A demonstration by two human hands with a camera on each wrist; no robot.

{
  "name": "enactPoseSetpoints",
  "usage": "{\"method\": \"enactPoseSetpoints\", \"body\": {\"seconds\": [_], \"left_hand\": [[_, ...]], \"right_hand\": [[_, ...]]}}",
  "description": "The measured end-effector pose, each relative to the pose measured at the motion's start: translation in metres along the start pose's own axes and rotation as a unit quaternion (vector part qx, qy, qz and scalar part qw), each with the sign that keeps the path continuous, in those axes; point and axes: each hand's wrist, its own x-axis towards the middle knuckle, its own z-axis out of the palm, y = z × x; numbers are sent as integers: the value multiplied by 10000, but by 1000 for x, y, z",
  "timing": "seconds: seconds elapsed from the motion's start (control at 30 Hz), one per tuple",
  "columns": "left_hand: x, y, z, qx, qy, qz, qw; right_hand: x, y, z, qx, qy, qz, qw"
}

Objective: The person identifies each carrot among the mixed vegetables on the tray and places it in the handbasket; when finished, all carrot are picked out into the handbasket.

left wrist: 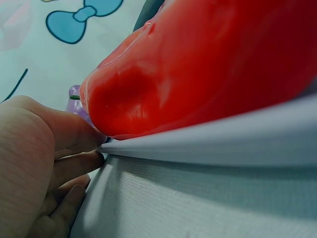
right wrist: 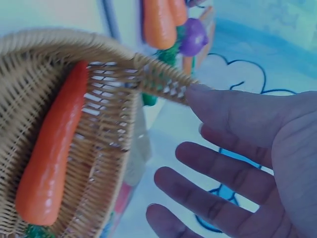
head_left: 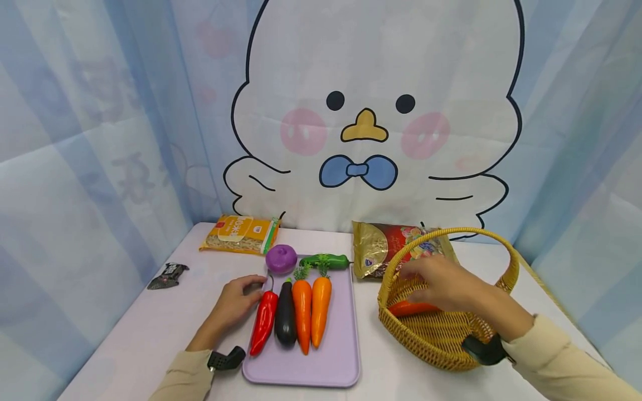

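My left hand (head_left: 236, 301) is at the left edge of a lilac tray (head_left: 321, 370), its fingertips against the rim beside a red chili pepper (head_left: 264, 323). On the tray, an eggplant (head_left: 285, 317) and two carrots (head_left: 303, 314) lie alongside the pepper. A green pepper (head_left: 331, 262) and a purple onion (head_left: 281, 259) are at the tray's far end. Over a wicker basket (head_left: 441, 340) hovers my right hand (head_left: 443, 281), fingers spread and holding nothing. Below it, inside the basket, lies another carrot (right wrist: 52, 153). The right thumb overlaps the handle in the wrist view; contact is unclear.
Behind the basket stands a gold and red packet (head_left: 373, 250). A yellow packet (head_left: 243, 234) lies at the back left, and a small black packet (head_left: 168, 276) near the left table edge. The basket's tall handle (head_left: 463, 230) arches over its opening. Curtains enclose the table.
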Motion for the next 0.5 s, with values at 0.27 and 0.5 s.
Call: {"method": "enactPoseSetpoints", "body": {"seconds": [0.27,0.5], "left_hand": [[0,1,-1,-7,-3,94,10000],[-2,2,-1,13,1,24,10000]], "right_hand": [[-2,-14,-5,18,-133,-36,9999],[-2,-24,-2,378,-340,-163,9986]]}}
